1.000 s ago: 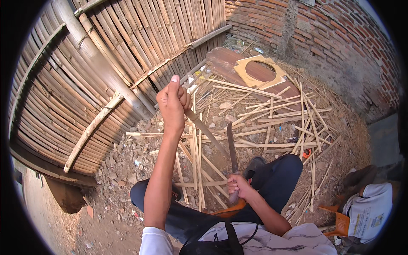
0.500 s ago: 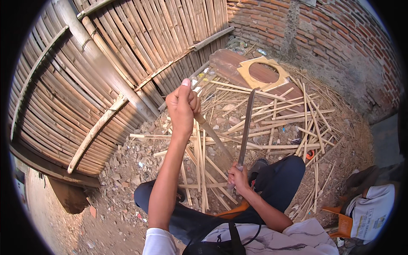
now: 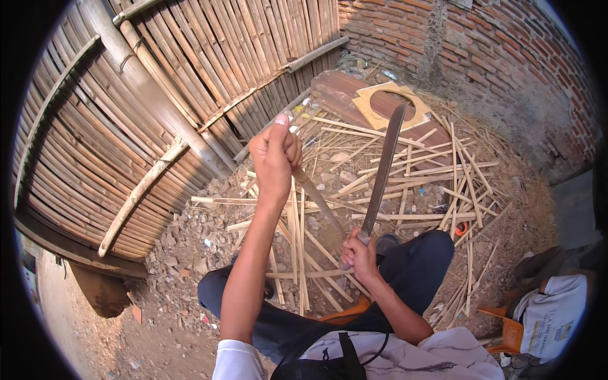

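Observation:
My left hand (image 3: pixel 275 157) is raised in front of me, its fingers wrapped round a bamboo stick (image 3: pixel 320 200). The stick slants down to the right, its lower end close to my right hand (image 3: pixel 361 254). That hand is closed on the handle of a machete (image 3: pixel 384 170), low between my knees. The long dark blade points up and away, leaning right. Blade and stick are apart. Split bamboo strips (image 3: pixel 297 244) lie criss-crossed on the ground beneath and beyond both hands.
A bamboo-slat wall (image 3: pixel 183 76) stands at the left, a brick wall (image 3: pixel 506 76) at the back right. A brown board (image 3: pixel 339 95) carries a yellowish panel with a round hole (image 3: pixel 373 119). An orange tape measure (image 3: pixel 462 229) and a white bag (image 3: pixel 557 316) are at the right.
The machete blade has swung up and to the right, away from the bamboo stick. My right hand has turned with it. My left hand is nearly where it was.

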A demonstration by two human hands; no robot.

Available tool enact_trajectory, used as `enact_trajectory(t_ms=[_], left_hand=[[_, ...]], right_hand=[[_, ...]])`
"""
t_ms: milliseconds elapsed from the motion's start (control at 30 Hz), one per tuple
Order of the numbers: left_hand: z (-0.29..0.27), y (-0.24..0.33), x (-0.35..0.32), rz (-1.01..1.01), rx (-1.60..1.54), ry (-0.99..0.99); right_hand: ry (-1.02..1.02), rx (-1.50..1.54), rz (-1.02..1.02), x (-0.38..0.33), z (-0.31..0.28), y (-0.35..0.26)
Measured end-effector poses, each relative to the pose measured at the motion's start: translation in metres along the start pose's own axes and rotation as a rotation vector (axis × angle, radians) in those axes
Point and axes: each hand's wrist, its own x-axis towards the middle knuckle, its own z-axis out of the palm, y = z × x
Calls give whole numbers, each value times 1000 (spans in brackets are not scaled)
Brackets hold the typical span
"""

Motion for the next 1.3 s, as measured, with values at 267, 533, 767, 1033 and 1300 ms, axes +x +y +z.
enact_trajectory(t_ms=[267, 533, 767, 1033, 1300], left_hand=[[-16, -2, 4, -1, 15, 26], [-14, 1, 0, -3, -13, 31], [-2, 3, 1, -2, -12, 19], [-8, 0, -1, 23, -47, -34], [17, -1, -1, 8, -16, -11]], right_hand=[[-36, -31, 691, 15, -68, 93], [-11, 11, 199, 8, -3, -3], [-79, -131, 624, 28, -51, 68], [-76, -27, 462, 23, -12, 17], [41, -234, 395, 27, -52, 73]])
